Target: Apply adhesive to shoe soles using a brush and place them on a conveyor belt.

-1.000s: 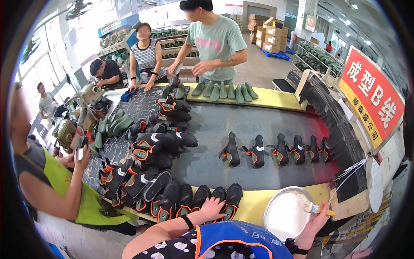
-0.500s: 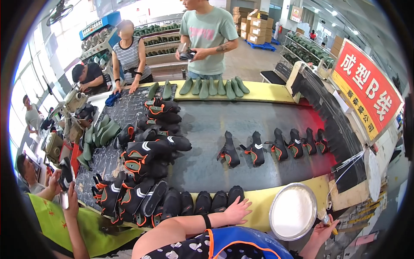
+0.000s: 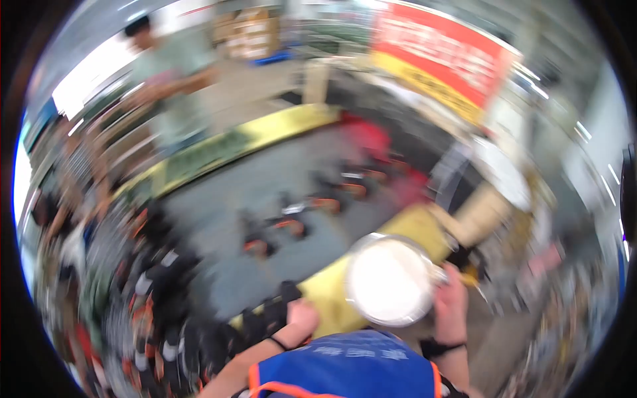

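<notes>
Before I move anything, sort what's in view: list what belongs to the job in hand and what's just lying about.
Seems part of the job:
white-filled tub
yellow-handled brush, blurred, in the right hand
dark shoes by the left hand

Seems just around:
cardboard boxes
red-and-yellow sign

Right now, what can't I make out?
Head view:
Bare left hand: whether gripping, lost in motion blur.
Bare right hand: anything held, smeared, beside round silver-rimmed bowl.
Black, orange-trimmed shoes on grey belt: details, blurred.
Blue apron: lower end, cut by frame edge.

Bowl rim [image 3: 391, 324] — shiny, metallic; apron [image 3: 338, 365] — cloth.
</notes>
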A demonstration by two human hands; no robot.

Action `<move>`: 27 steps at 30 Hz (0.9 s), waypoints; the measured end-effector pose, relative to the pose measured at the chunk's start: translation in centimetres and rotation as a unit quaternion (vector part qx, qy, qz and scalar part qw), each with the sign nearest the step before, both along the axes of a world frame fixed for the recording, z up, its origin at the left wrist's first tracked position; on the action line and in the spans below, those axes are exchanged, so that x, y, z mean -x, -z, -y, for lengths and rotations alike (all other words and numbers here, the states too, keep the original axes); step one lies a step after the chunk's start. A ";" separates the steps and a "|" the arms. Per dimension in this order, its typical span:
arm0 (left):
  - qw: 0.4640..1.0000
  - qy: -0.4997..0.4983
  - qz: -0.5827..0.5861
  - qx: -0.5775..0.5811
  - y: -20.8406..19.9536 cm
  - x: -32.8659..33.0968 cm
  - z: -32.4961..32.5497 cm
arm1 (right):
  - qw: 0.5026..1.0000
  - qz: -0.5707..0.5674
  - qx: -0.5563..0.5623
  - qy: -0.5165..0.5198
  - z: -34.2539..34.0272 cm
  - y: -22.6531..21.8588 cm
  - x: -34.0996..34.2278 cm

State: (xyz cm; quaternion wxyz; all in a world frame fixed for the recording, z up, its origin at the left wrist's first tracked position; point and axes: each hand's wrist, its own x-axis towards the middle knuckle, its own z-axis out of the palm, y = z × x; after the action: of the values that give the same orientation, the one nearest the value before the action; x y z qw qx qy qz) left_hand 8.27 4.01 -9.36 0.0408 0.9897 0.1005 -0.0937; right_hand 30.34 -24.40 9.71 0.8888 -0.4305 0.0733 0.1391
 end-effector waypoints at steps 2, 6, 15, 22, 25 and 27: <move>0.995 0.036 0.084 0.031 -0.4 -0.1 0.0 | 0.999 -0.006 0.049 0.000 -0.3 -0.4 0.3; 0.970 0.032 -0.236 -0.052 -2.6 -0.5 1.5 | 0.962 0.020 0.270 0.029 1.2 -1.8 2.9; 0.971 0.204 -0.052 -0.110 0.2 -9.0 6.6 | 0.959 -0.035 0.131 0.250 12.9 -2.9 7.2; 0.969 0.217 -0.055 -0.109 1.1 -10.6 6.9 | 0.935 -0.060 0.087 0.338 17.9 -1.3 7.8; 0.969 0.214 -0.051 -0.109 1.6 -10.7 6.6 | 0.937 -0.061 0.065 0.337 18.1 -1.2 6.6; 0.970 0.212 -0.047 -0.108 2.1 -10.7 6.5 | 0.943 -0.050 0.061 0.322 17.7 -1.3 6.1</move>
State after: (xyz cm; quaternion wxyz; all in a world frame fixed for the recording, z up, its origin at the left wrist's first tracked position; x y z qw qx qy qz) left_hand 19.01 -2.52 -11.41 -0.0915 0.9816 -0.1000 -0.1348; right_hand 24.19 -42.09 10.98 0.8535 -0.4296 0.2607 -0.1380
